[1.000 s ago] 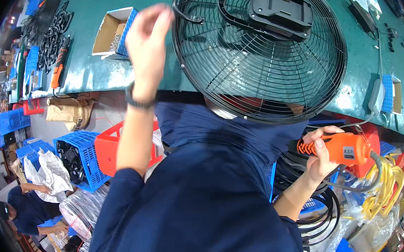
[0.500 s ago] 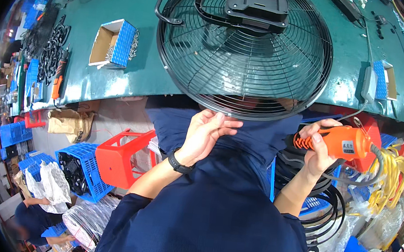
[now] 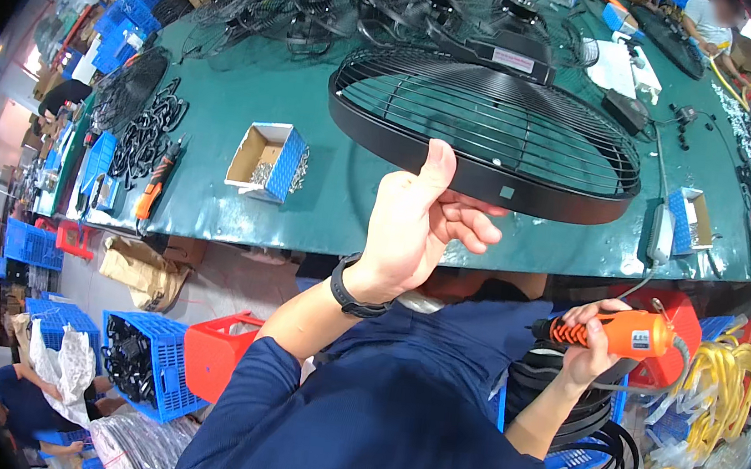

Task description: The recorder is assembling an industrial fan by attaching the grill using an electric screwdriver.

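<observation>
A round black fan [image 3: 571, 205] with a wire grille is tilted over the green table, its wide rim facing me and a black housing on top. My left hand [image 3: 414, 216], with a dark band on its wrist, is at the near rim. Its thumb presses on the rim's outer face and the fingers curl below the lower edge. Off to the right, beyond the table's front edge, my right hand [image 3: 585, 344] is wrapped round an orange electric screwdriver [image 3: 635, 335], whose dark tip points left. A cord trails from its back end.
Open blue boxes of screws stand left [image 3: 287, 166] and right [image 3: 688, 222] on the table [image 3: 213, 208]. Another orange screwdriver [image 3: 156, 184] lies at left. Several fan grilles [image 3: 315, 22] fill the far side. Red stools [image 3: 211, 359] and a blue crate [image 3: 156, 367] stand below. Other people work nearby.
The fan has tipped, so its rim band now faces me, and it sits farther from my body. My left hand has moved up and forward with the rim. The right hand still holds the screwdriver.
</observation>
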A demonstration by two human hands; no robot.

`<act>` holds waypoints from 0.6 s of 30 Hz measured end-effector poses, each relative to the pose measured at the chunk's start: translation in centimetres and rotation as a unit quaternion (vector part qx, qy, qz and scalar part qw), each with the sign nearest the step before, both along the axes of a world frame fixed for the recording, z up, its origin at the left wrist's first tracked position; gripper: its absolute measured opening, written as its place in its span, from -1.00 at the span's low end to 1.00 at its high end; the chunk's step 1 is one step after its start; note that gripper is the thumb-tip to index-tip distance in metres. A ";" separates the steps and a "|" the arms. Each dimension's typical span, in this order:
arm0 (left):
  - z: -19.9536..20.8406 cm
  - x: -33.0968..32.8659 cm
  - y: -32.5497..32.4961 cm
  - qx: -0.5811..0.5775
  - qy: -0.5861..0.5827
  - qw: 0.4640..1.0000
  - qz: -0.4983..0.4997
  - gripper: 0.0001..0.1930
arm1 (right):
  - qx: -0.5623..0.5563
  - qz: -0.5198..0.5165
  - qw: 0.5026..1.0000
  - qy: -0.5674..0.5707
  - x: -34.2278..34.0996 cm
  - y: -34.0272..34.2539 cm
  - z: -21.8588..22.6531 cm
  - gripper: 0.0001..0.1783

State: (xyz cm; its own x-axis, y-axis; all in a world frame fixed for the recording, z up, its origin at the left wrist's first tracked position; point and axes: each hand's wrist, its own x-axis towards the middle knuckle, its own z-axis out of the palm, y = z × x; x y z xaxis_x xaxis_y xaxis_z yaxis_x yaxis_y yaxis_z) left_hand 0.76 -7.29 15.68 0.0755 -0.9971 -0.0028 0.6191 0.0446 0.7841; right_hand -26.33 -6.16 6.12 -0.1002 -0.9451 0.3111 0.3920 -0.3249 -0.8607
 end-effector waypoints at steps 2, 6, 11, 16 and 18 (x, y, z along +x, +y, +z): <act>0.7 0.0 -0.5 -0.008 0.000 1.000 -0.001 -0.36 | -0.005 0.001 1.000 -0.003 0.1 0.0 0.1 -0.66; 1.4 0.2 -1.2 0.007 -0.034 0.999 -0.001 -0.35 | 0.001 -0.008 1.000 -0.007 0.2 0.2 0.3 -0.66; 1.5 0.8 -1.4 0.018 -0.004 1.000 0.004 -0.39 | 0.001 -0.004 1.000 -0.027 0.4 0.3 0.3 -0.64; -0.4 1.2 1.9 -0.034 0.064 0.996 0.048 -0.75 | 0.011 0.005 0.999 -0.037 1.1 0.0 0.5 -0.63; -1.0 1.1 3.4 0.006 0.034 0.997 0.066 -0.76 | 0.004 0.005 0.999 -0.033 1.2 -0.2 0.6 -0.64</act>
State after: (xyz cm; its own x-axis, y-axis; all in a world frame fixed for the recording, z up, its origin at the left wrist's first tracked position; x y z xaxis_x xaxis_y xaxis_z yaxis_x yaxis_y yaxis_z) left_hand 1.90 -3.93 14.69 0.2055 -0.9784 -0.0242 0.6595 0.1201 0.7421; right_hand -25.13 -6.34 6.71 -0.1117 -0.9484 0.2968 0.4509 -0.3145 -0.8354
